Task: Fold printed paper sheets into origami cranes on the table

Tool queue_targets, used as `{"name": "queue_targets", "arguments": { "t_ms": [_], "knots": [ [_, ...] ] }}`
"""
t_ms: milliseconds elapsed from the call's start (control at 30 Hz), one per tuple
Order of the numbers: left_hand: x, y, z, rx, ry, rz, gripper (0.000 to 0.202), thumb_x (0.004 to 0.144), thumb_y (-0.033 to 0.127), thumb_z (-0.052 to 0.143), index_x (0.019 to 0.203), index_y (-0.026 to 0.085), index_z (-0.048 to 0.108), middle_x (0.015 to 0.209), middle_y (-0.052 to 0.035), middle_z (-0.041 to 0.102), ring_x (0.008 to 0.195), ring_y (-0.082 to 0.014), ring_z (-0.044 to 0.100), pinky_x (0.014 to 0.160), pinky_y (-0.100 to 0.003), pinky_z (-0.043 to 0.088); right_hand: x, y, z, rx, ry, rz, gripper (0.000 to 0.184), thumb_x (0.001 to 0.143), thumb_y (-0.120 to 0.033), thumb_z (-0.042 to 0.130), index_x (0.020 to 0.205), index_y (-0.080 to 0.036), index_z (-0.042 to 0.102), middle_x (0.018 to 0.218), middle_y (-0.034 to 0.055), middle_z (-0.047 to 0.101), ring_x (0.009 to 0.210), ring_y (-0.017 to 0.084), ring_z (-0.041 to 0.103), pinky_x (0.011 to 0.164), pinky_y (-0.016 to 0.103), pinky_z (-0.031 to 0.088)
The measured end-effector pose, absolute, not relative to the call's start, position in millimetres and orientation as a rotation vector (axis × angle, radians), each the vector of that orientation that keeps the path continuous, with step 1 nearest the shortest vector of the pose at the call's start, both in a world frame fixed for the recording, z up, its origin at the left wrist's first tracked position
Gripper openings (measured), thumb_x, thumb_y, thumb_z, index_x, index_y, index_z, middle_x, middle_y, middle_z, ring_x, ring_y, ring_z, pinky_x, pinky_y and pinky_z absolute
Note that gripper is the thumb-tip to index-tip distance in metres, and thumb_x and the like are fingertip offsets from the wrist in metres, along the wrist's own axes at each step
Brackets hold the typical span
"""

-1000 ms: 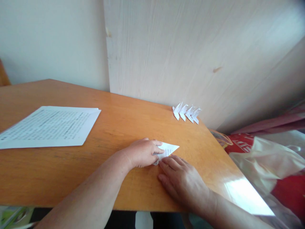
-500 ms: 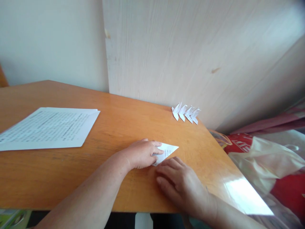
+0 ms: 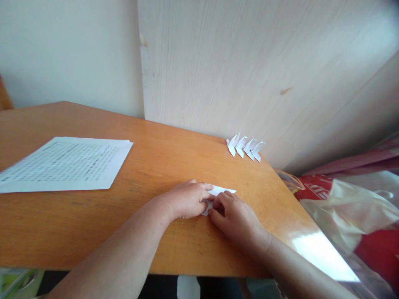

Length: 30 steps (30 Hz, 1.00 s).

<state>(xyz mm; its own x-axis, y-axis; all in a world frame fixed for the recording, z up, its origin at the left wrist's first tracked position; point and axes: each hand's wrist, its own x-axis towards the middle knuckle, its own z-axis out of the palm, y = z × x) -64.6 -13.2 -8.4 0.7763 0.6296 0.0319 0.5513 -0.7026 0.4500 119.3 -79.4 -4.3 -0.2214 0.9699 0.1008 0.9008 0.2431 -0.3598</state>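
Observation:
A small folded piece of printed paper (image 3: 221,190) lies on the wooden table, mostly covered by fingers. My left hand (image 3: 189,200) rests on its left part, fingers spread and pressing it against the tabletop. From the right, my right hand (image 3: 234,216) reaches over the paper's near edge, thumb and curled fingertips pinched together on it. Only the paper's far edge, its right tip and a bit between the hands show.
Several folded white paper pieces (image 3: 245,147) stand in a row by the wall panel. Printed sheets (image 3: 71,164) lie stacked on the left of the table (image 3: 174,153). Past the right edge are red and cream bags (image 3: 352,207).
My right hand has moved forward from beside the paper onto its near right edge, its fingers now curled closed there. My left hand stays on the paper.

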Motion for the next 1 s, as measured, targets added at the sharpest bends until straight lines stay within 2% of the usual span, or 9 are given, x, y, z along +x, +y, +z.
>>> {"name": "queue_targets", "arguments": {
  "t_ms": [300, 433, 800, 1000],
  "knots": [
    [-65, -13, -9, 2.548, 0.873, 0.264, 0.031, 0.096, 0.032, 0.047, 0.116, 0.033, 0.071, 0.140, 0.0021, 0.059, 0.118, -0.0233, 0.056, 0.104, -0.036, 0.041, 118, -81, -5, -1.685, -2.210, 0.322, 0.015, 0.085, -0.034, 0.064, 0.082, -0.020, 0.059, 0.085, 0.0026, 0.063, 0.077, 0.017, 0.055, 0.068, 0.029, 0.038],
    [-65, -14, -8, 2.543, 0.890, 0.256, 0.032, 0.096, 0.033, 0.047, 0.118, 0.035, 0.070, 0.142, 0.0032, 0.058, 0.118, -0.0237, 0.056, 0.103, -0.037, 0.041, 125, -74, -6, -1.617, -2.232, 0.491, 0.014, 0.088, -0.028, 0.059, 0.076, -0.020, 0.059, 0.080, 0.0010, 0.063, 0.072, 0.015, 0.055, 0.065, 0.027, 0.037],
    [-66, -16, 0, 2.530, 0.843, 0.213, 0.035, 0.094, 0.034, 0.049, 0.124, 0.042, 0.066, 0.145, 0.0068, 0.055, 0.123, -0.0261, 0.053, 0.106, -0.040, 0.038, 126, -67, -6, -1.733, -2.219, 0.521, 0.006, 0.080, -0.023, 0.061, 0.076, -0.020, 0.058, 0.074, -0.0001, 0.064, 0.064, 0.013, 0.053, 0.058, 0.026, 0.031],
    [-68, -19, 4, 2.525, 0.844, 0.206, 0.040, 0.095, 0.036, 0.050, 0.133, 0.044, 0.059, 0.147, 0.0067, 0.053, 0.125, -0.0263, 0.052, 0.107, -0.040, 0.039, 131, -60, -5, -1.782, -2.191, 0.520, 0.004, 0.076, -0.020, 0.061, 0.079, -0.021, 0.058, 0.072, 0.0000, 0.066, 0.065, 0.014, 0.055, 0.058, 0.026, 0.032]
  ]
}}
